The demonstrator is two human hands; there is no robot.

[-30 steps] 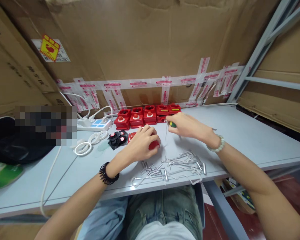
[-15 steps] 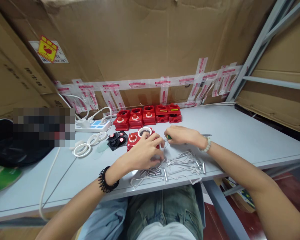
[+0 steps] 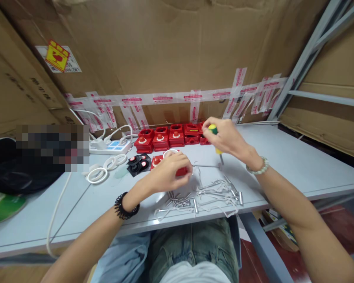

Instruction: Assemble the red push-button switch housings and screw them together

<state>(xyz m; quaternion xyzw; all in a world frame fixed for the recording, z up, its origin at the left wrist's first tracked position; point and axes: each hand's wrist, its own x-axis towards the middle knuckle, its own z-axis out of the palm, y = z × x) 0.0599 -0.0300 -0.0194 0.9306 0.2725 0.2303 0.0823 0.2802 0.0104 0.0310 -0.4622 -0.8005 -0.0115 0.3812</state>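
Note:
My right hand (image 3: pixel 224 135) is closed round a screwdriver (image 3: pixel 212 129) with a yellow and green handle, its metal shaft pointing down toward the table. My left hand (image 3: pixel 172 171) lies over a red box (image 3: pixel 157 160) with a round red knob and a white ring (image 3: pixel 170 153), covering much of it. Its fingers are curled and bunched; whatever is between the fingertips is too small to make out. Just right of this hand a thin metal rod (image 3: pixel 208 165) lies on the table. Loose screws (image 3: pixel 178 201) and metal rods with white cords (image 3: pixel 216 192) lie nearer the front edge.
Several red boxes (image 3: pixel 160 138) stand in a row along the cardboard. White rings (image 3: pixel 97 175) and black round parts (image 3: pixel 138 164) lie to the left. Behind them is a power strip (image 3: pixel 115 147) with cables. A black bag (image 3: pixel 26 173) sits at the far left.
My right hand has risen and moved right, and the screwdriver has swung from lying flat to upright. The fingers of my left hand have drawn together over the red box.

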